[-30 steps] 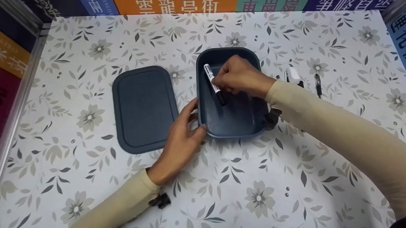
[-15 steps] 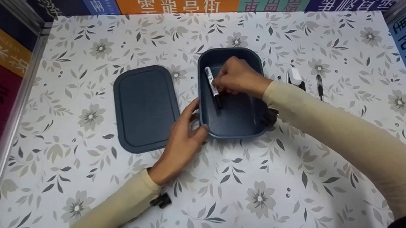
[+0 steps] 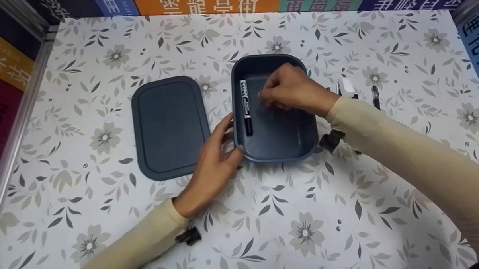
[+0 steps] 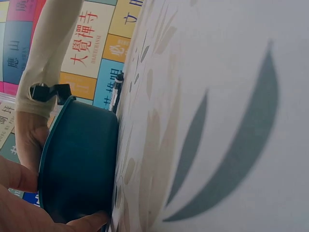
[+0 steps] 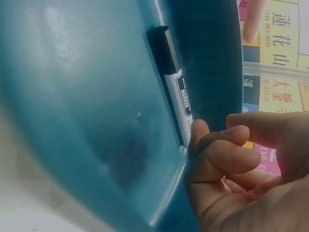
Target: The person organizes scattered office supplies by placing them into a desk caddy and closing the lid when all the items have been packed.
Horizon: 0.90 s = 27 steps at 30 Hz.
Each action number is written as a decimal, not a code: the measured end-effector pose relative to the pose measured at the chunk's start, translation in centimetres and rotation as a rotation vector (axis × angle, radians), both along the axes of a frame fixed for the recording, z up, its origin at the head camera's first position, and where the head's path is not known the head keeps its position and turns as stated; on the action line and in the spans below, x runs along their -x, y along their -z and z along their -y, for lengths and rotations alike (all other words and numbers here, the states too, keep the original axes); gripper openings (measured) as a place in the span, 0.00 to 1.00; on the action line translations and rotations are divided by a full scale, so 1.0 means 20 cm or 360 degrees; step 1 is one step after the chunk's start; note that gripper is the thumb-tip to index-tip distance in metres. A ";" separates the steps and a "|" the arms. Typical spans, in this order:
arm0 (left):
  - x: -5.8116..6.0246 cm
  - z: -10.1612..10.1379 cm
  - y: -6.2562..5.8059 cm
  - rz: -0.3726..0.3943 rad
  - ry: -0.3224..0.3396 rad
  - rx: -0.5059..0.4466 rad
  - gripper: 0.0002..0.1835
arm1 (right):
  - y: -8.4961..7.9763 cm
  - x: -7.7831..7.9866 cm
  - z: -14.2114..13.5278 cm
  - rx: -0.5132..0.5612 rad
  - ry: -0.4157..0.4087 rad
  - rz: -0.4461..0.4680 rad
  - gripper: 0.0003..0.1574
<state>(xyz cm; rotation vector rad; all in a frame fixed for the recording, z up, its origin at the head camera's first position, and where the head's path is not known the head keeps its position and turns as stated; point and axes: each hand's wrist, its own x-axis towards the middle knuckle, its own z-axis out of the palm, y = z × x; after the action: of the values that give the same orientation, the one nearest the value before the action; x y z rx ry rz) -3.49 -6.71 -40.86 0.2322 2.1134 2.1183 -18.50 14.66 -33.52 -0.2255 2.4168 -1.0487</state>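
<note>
A dark blue rectangular box (image 3: 281,139), its top uncovered, stands on the patterned tabletop. Inside it, along the left wall, lies a white marker (image 3: 245,104) with a black cap. My right hand (image 3: 289,89) hovers inside the box just right of the marker, its fingers loosely curled with nothing held. In the right wrist view the marker (image 5: 173,84) lies on the box floor beyond the fingertips. My left hand (image 3: 214,167) touches the box's left side, thumb by the near corner. From the left wrist, its fingers (image 4: 89,223) rest against the box's outer wall (image 4: 77,154).
A flat dark blue lid (image 3: 171,127) lies left of the box, partly behind my left hand. Right of the box are a white object with black parts (image 3: 346,87) and a black pen (image 3: 375,97), both partly hidden by the right forearm. Printed panels (image 3: 209,3) border the table.
The marker has swung from a slant to lie along the left wall. My right hand has let go of it and moved slightly right. The left hand stays against the box.
</note>
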 end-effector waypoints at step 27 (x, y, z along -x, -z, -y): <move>-0.01 0.00 0.01 -0.0068 -0.0041 0.0101 0.42 | 0.01 -0.21 -0.21 -0.0096 -0.0023 -0.0595 0.11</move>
<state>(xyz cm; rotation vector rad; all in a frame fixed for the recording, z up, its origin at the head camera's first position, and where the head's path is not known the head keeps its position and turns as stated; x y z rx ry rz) -3.34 -6.78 -40.99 0.2466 2.2151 2.0740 -14.32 18.78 -33.65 -0.4530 2.7678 -0.9967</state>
